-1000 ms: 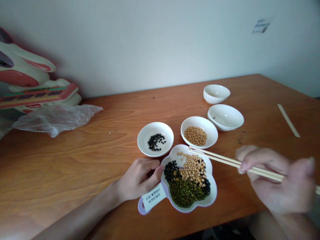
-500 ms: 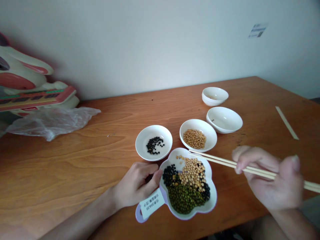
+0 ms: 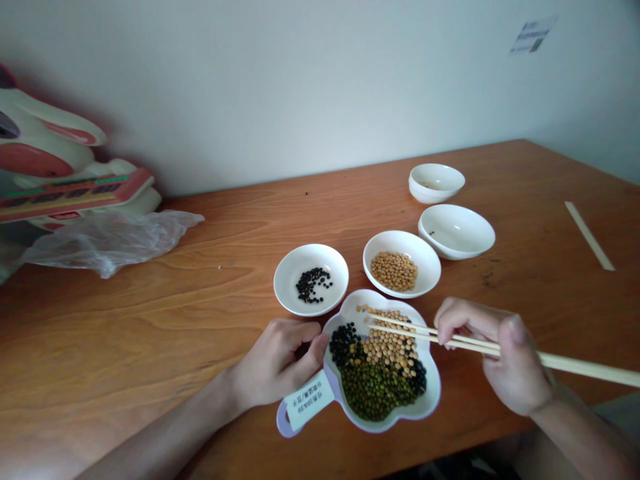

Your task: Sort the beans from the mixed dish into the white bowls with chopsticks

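Note:
A white flower-shaped dish (image 3: pixel 434 393) with a lilac edge and labelled handle stands on the table, holding yellow soybeans (image 3: pixel 387 347), green mung beans (image 3: pixel 373 392) and black beans (image 3: pixel 344 343). My left hand (image 3: pixel 280 363) pinches its left rim between thumb and fingers. In my right hand (image 3: pixel 510 363) is a pair of wooden chopsticks (image 3: pixel 590 369), their tips slightly apart over the soybeans at the dish's upper part. Whether a bean sits between the tips I cannot tell. Just behind the dish are a white bowl (image 3: pixel 285 290) of black beans and another bowl (image 3: pixel 431 267) of soybeans.
Farther right stands a white bowl (image 3: pixel 465 233) with a few dark bits, and behind it a bowl (image 3: pixel 435 195) with something pale inside. A flat wooden strip (image 3: pixel 590 237) lies at the right. At left are a toy keyboard (image 3: pixel 75 197) and a clear plastic bag (image 3: pixel 115 243).
My right hand has moved left with the chopsticks, bringing their tips from the soybean bowl's near rim down over the dish. My left hand keeps its hold. The view has shifted slightly.

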Demonstrator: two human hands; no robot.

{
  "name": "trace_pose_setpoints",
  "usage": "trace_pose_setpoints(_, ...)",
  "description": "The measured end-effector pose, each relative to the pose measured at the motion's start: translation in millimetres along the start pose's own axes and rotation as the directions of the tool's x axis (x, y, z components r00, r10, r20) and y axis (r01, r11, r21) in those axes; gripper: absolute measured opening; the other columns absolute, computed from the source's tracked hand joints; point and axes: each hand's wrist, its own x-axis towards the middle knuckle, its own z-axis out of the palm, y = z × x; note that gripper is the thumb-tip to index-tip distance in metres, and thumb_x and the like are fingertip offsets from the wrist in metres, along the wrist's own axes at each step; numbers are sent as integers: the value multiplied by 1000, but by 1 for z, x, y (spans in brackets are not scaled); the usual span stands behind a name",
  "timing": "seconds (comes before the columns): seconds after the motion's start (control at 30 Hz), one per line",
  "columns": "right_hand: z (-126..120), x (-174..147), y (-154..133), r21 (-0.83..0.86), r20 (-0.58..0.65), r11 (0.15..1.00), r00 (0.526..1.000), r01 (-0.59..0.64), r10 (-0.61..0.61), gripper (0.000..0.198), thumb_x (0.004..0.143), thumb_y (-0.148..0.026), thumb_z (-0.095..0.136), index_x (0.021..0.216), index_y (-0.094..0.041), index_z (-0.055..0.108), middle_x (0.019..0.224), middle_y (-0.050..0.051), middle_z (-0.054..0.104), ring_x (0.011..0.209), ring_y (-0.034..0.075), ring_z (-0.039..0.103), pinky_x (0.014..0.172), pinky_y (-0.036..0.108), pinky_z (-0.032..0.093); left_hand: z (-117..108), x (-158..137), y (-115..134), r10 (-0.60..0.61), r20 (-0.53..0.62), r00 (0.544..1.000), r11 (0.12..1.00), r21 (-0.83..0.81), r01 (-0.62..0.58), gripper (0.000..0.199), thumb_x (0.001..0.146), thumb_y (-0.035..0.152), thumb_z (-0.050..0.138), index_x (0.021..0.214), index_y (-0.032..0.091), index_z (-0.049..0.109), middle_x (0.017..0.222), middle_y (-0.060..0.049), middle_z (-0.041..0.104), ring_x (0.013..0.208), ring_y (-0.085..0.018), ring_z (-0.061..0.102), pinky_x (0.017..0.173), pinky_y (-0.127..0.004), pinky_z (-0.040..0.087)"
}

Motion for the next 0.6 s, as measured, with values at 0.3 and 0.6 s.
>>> trace_pose_setpoints(0.3,4,3,3,18,-17,1000,1000,14,-13,74,110,-70,21,80,-25,72,74,5,65,69,23,59,64,36,44,1,1,0,8,-6,1000,1000,14,-8,42,114,31,46,73,20,46,62,6,44,53,-8,37,53,-24,28)
trace_pose_setpoints(0.6,4,6,3,26,13,1000,1000,18,-19,72,110,-69,23,83,-26,74,76,5,67,71,24,61,65,36,48,0,0,1,22,-17,1000,1000,18,-22,41,113,29,47,73,19,46,62,5,45,53,-8,37,52,-24,28)
